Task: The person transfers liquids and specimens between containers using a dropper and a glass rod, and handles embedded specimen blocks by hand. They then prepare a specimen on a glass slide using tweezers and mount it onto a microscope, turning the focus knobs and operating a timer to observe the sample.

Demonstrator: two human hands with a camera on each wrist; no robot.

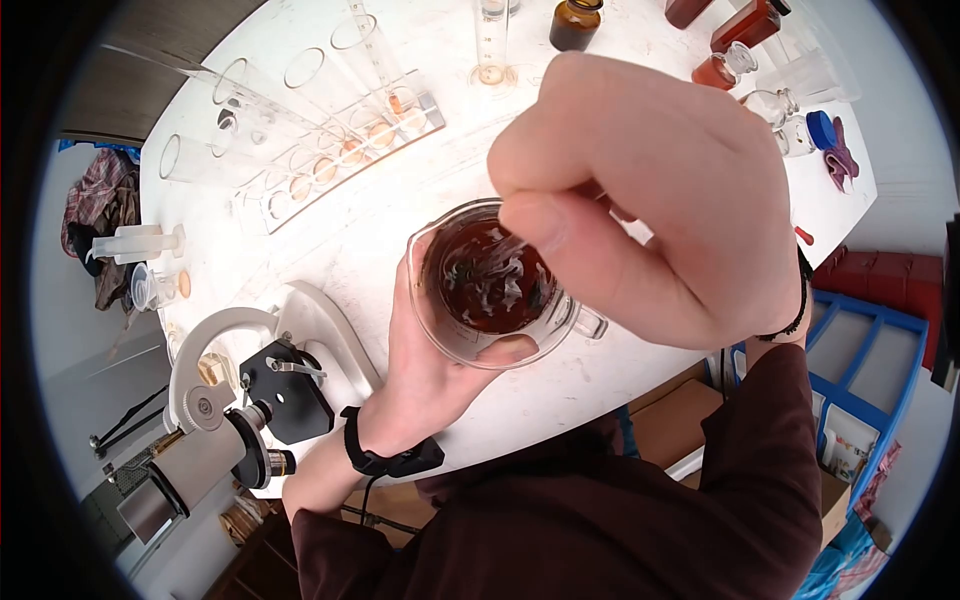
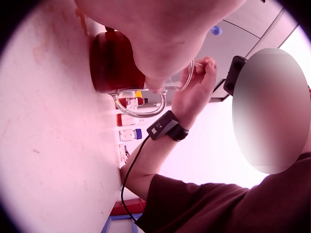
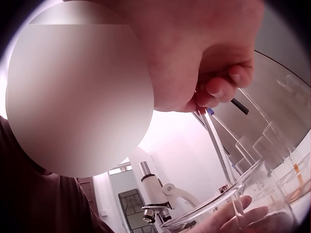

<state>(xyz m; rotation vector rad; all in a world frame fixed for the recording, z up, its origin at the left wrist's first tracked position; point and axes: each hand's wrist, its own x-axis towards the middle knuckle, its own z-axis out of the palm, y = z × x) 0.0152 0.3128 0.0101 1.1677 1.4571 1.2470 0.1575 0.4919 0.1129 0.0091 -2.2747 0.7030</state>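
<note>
A glass beaker with a side handle stands on the white table and contains dark red-brown liquid. My left hand grips its side, thumb near the front rim. Above the beaker's right side, my right hand pinches a thin clear glass rod between thumb and curled fingers. The rod slants down into the beaker, and pale streaks show on the liquid's surface. In the head view most of the rod is hidden by the right hand.
A rack of test tubes stands behind and left, with a microscope at the near left. A measuring cylinder and a brown bottle are at the back. Red-liquid bottles and a blue-capped jar stand at the right.
</note>
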